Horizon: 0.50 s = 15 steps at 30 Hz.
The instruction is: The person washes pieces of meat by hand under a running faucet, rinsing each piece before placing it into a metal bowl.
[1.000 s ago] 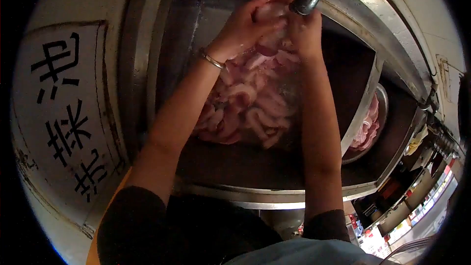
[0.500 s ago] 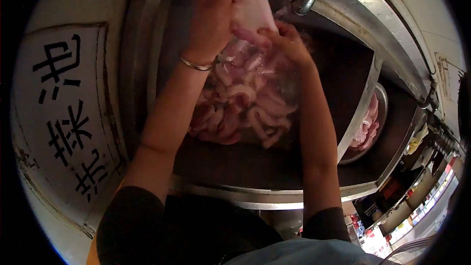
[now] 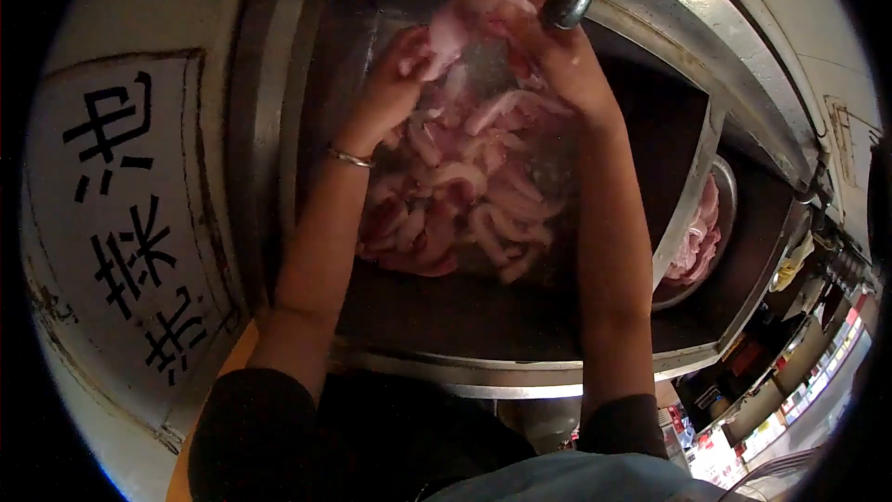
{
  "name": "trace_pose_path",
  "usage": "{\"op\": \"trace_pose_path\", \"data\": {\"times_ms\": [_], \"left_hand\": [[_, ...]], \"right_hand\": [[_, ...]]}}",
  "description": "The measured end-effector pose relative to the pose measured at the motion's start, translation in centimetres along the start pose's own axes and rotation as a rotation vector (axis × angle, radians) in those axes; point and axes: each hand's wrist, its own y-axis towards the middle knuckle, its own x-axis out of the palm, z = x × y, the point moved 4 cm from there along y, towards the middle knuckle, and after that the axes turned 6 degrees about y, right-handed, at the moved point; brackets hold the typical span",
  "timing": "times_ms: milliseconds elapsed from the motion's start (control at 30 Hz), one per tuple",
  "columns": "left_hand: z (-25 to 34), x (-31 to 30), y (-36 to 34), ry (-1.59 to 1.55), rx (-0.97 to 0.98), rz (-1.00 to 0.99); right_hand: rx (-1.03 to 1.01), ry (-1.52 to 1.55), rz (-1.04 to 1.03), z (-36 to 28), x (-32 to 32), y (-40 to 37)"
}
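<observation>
A long pale-pink piece of meat (image 3: 485,6) arches between my two hands over the sink. My left hand (image 3: 395,88), with a bracelet at the wrist, is closed on one end of it. At the other end, my right hand (image 3: 565,60) is closed on the meat just below the faucet, its fingertips partly hidden. Beneath them, many strips of raw meat (image 3: 460,177) lie heaped in water in the sink basin (image 3: 446,311).
A metal faucet (image 3: 576,0) juts over the basin's far edge. Right of the divider (image 3: 689,191), a second compartment holds a metal bowl (image 3: 728,200) with more raw meat (image 3: 699,242). A white sign (image 3: 125,223) with black characters is on the left.
My left hand has come down toward me and my right hand has moved slightly up and right. The meat between them has gone from hanging steeply to an arch.
</observation>
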Motion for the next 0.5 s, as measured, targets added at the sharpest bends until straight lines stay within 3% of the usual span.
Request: {"op": "trace_pose_path", "data": {"times_ms": [33,67,133,233,267,333,367,433,467,500], "left_hand": [[0.4,1.1,-0.1,0.258,0.107,-0.11],[0.9,1.8,0.1,0.258,0.105,-0.109],[3.7,3.0,0.6,0.112,0.443,0.002],[4.8,4.0,2.1,-0.007,0.575,0.018],[5.1,4.3,2.1,-0.008,0.576,0.019],[5.4,5.0,2.3,-0.413,0.44,-0.1],[5.7,4.8,2.2,-0.413,0.441,-0.102],[5.0,4.4,2.1,-0.248,0.19,-0.234],[4.2,4.4,2.1,-0.246,0.188,-0.241],[3.0,4.3,2.5,-0.412,0.167,-0.176]], "right_hand": [[-0.073,-0.049,0.009,-1.0,0.7,0.2],[-0.145,-0.095,0.016,-1.8,1.1,0.3],[-0.174,-0.13,-0.017,-2.8,1.6,0.3],[-0.242,-0.152,-0.083,-2.7,1.5,0.4],[-0.282,-0.132,-0.12,-2.5,1.3,0.6],[-0.246,-0.157,-0.105,-1.7,0.3,1.0],[-0.203,-0.178,-0.09,-1.5,0.1,1.2],[-0.247,-0.23,-0.039,-1.5,0.0,1.6],[-0.289,-0.282,0.011,-1.6,0.0,1.8],[-0.288,-0.281,0.019,-1.3,0.1,2.5]]}}
